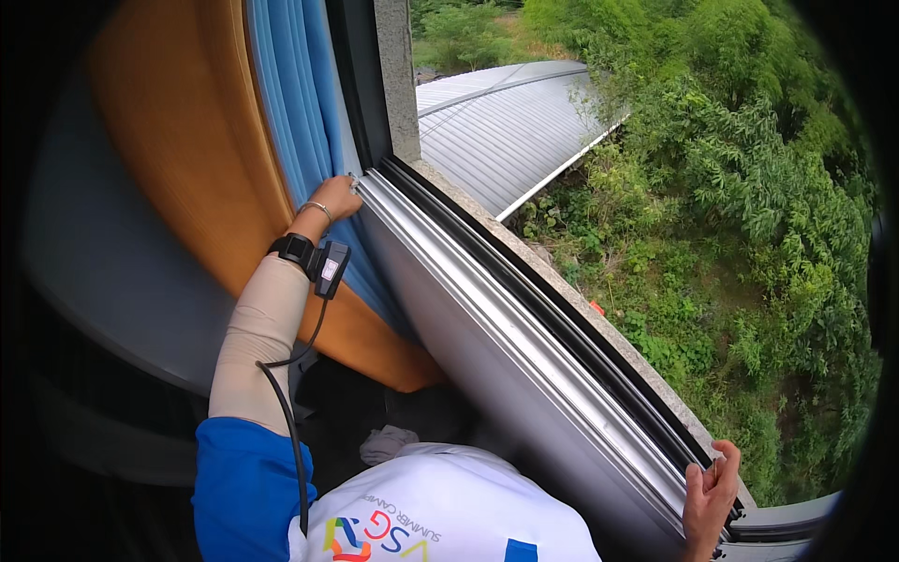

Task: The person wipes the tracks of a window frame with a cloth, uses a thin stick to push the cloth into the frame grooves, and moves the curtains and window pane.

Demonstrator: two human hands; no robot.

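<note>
My left hand (340, 198) is at the far-left end of the aluminium window track (506, 323), beside the corner of the frame. Its fingertips pinch a small greyish crumpled piece (355, 183), whose material I cannot make out. At the lower right my right hand (711, 495) is raised by the other end of the track, its thumb and bent fingers near the black outer rail (562, 309). Something small may lie between those fingers; this is unclear. A black strap with a small device (332, 270) and cable is on my left forearm.
A blue curtain (298, 98) hangs by the left frame, next to an orange-brown wooden panel (204, 140). Outside the concrete sill (562, 281) lie a corrugated metal roof (513, 112) and dense greenery (758, 190). A crumpled cloth (386, 444) is below, near my body.
</note>
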